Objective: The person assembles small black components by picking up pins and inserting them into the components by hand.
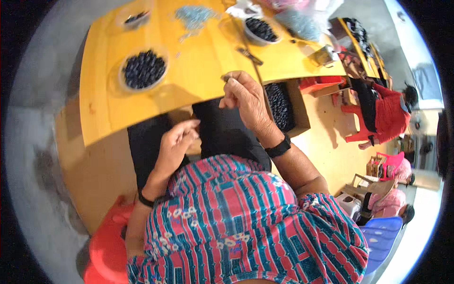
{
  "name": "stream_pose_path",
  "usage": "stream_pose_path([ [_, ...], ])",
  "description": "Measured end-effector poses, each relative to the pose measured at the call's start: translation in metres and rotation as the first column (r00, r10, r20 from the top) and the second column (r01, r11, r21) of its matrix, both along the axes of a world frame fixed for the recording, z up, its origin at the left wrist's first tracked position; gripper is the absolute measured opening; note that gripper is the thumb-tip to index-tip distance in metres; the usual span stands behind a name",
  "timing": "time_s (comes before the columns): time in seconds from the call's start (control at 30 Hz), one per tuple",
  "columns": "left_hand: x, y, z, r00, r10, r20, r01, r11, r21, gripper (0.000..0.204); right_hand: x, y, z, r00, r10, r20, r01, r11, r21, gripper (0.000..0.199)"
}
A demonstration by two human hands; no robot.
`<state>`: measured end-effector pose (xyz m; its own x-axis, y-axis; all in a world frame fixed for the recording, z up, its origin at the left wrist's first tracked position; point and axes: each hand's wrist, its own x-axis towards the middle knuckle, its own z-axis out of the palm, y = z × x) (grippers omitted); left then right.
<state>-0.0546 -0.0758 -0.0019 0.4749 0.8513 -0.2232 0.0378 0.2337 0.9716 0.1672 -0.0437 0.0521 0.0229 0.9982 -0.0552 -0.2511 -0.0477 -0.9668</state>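
Note:
My right hand is raised at the front edge of the yellow table, its thumb and index finger pinching a small dark piece. The kind of piece is too small to tell. Lower and to the left, my left hand hovers above my lap, fingers loosely bent and apart, with nothing visible in them. A clear round tub full of small black pieces stands on the table at the left. Behind my right hand lies a small black tool, its kind unclear.
Small clear bits lie heaped at the back. Another tub of black pieces and a bag of clear bits stand farther right. A cardboard box of black pieces sits below the table edge. A person in red works at the right.

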Motion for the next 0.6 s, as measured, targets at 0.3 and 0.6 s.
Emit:
stream_pose_path([
  [0.3,-0.003,0.002,-0.032,0.978,0.106,0.179,-0.077,0.983,-0.164,0.029,0.114,0.103,0.008,0.877,-0.438,0.197,0.424,0.899,0.111,0.016],
  [0.6,-0.006,0.002,-0.034,0.954,0.142,0.265,-0.085,0.973,-0.214,0.031,0.089,0.116,0.002,0.862,-0.491,0.126,0.478,0.870,0.121,0.024],
])
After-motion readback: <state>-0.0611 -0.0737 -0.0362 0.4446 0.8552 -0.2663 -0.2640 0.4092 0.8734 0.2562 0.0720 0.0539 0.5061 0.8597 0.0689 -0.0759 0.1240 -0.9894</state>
